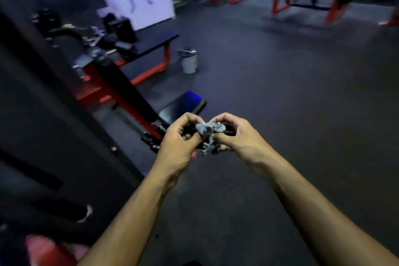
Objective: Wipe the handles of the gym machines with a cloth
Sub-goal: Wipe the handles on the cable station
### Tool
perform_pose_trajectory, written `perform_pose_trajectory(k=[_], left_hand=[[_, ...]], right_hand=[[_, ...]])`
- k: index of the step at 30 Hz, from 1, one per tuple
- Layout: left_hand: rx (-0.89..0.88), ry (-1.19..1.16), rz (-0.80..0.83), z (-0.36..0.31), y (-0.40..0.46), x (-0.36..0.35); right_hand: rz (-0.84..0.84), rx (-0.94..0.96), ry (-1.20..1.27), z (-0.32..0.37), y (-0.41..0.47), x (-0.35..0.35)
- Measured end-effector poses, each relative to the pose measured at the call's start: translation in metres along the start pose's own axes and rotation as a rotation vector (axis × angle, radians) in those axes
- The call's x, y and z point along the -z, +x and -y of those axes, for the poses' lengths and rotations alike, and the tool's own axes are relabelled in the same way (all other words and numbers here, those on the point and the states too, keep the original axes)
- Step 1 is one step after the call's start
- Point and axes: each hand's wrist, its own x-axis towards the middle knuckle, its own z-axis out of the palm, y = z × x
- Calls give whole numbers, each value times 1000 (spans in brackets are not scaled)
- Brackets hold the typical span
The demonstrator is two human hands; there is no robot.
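Grey cloth, lower centre of frame: small, crumpled into a wad, a twisted tail hanging below it. You hold it in the air between both hands, over the dark floor.

Risk: bunched this tight, it will likely give you little wiping face, and that loose tail could slip free or snag if you reach for a handle as is. Shake it open or fold it flat first.

Left hand: fingers curled, thumb and fingertips pinching the wad's left side. Right hand: fingers curled over the right side, pinching likewise. Both forearms run up from the bottom edge, converging, wrists slightly bent inward.

Black padded bench on a red frame sits just beyond your hands, centre left. Grey bucket farther back. The frame is blurred; I can't pick out a handle clearly.
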Motion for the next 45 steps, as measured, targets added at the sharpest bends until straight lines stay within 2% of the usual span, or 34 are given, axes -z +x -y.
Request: perform_pose_trajectory(k=[7, 11, 14, 17, 19, 22, 25, 27, 29, 34, 39, 42, 45], left_hand=[[-24, 44, -363, -23, -34, 84], [-64, 205, -643, -32, -59, 131], [-88, 338, -861, -30, -80, 143], [-129, 418, -966, -29, -98, 145], [-152, 575, -1056, -30, -112, 149], [-265, 767, -1274, -32, -128, 158], [-206, 724, -1507, -25, -134, 172], [-81, 590, -1507, -24, -127, 175], [-34, 552, -1512, -25, -116, 176], [4, 607, -1590, -51, -77, 199], [145, 637, -1586, -60, -42, 224], [408, 733, -1643, -50, -45, 230], [733, 726, -1620, -46, -51, 234]], right_hand=[[261, 84, 64, 13, 73, -99], [561, 8, 241, 25, 91, -163], [787, 66, 176, 25, 102, -187], [786, 190, 29, 18, 108, -212], [777, 145, 78, 10, 108, -230], [753, 5, 166, 1, 110, -247], [737, -91, 193, -2, 123, -263], [723, -128, 211, 0, 132, -271], [744, -163, 232, 1, 145, -279], [812, -273, 290, 5, 188, -294], [961, -428, 380, 4, 221, -307], [1002, -363, 283, -17, 239, -313], [980, -85, 77, -36, 256, -326]])
